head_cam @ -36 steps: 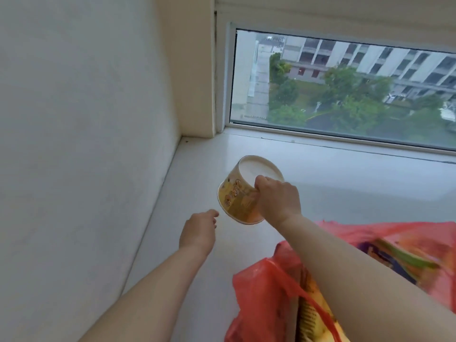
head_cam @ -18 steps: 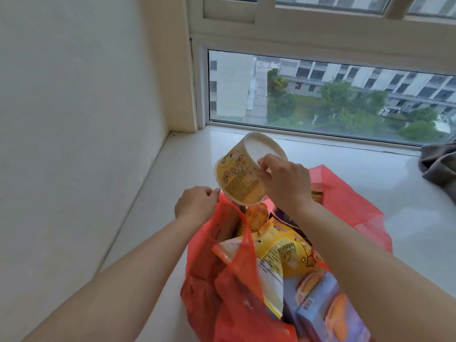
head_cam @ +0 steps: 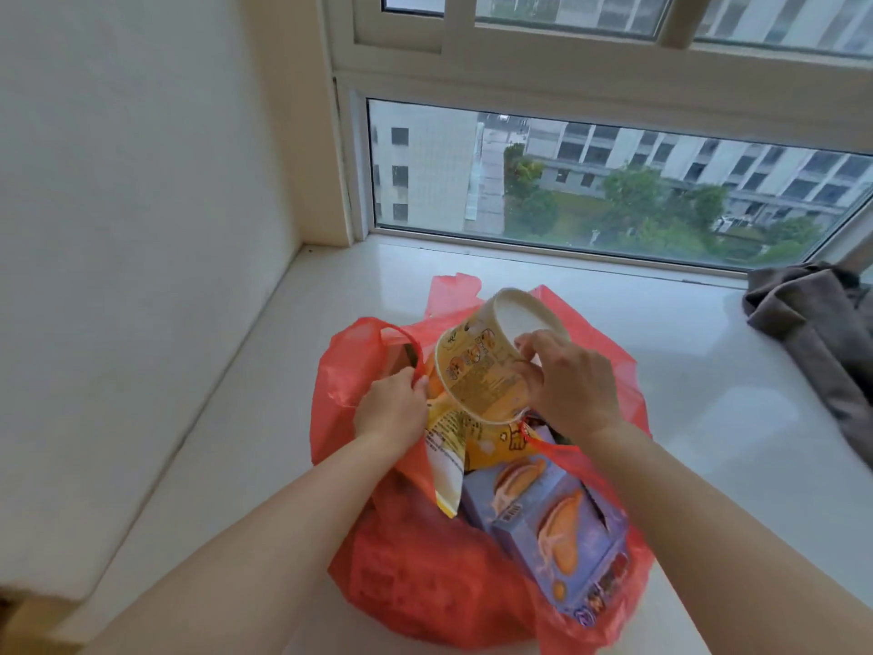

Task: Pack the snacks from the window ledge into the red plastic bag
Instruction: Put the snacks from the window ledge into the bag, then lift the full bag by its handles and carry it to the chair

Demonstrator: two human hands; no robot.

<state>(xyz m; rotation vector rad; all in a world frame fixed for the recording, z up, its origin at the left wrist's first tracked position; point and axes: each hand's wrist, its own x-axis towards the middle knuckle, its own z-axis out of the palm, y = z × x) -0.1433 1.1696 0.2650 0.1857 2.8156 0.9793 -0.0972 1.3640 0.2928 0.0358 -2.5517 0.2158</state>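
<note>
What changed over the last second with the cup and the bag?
The right hand carried the yellow cup from above the bare ledge to over the red bag. The left hand, empty before, now grips the bag's edge. The right hand's grip on the cup is unchanged.

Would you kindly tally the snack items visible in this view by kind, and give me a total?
Yellow paper tub, held in the right hand over the red plastic bag: 1
Yellow snack packet, in the bag: 1
Purple box with pastry pictures, in the bag: 1
Total: 3 snacks in view; anything deeper in the bag is hidden.
</note>
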